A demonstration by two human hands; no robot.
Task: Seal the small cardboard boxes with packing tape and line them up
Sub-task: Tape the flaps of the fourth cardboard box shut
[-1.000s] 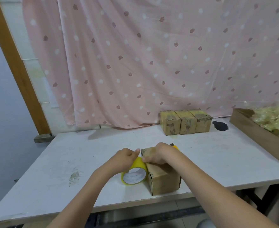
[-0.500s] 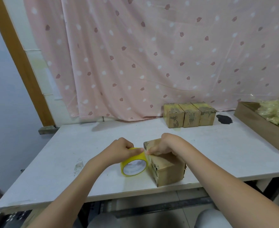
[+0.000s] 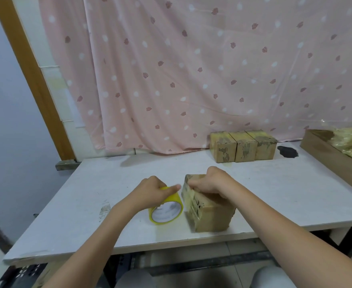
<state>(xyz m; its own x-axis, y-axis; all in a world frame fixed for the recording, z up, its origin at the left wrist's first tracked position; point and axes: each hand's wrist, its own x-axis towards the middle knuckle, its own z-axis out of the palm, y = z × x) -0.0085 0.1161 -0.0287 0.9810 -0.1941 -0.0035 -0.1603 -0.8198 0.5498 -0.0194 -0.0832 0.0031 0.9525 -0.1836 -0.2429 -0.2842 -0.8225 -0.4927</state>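
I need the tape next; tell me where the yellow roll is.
In the head view, the yellow tape roll stands on edge near the table's front, gripped by the left hand, just left of the cardboard box.

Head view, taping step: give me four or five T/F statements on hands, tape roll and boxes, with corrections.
1. The left hand grips the yellow tape roll. True.
2. The right hand rests flat on the bare table, away from any box. False: it presses on top of the near box.
3. Three boxes stand side by side at the back, by the curtain. True.
4. The tape roll lies to the right of the near box. False: it is on the box's left.
5. The tray at the right edge holds more cardboard boxes. False: it holds crumpled clear plastic.
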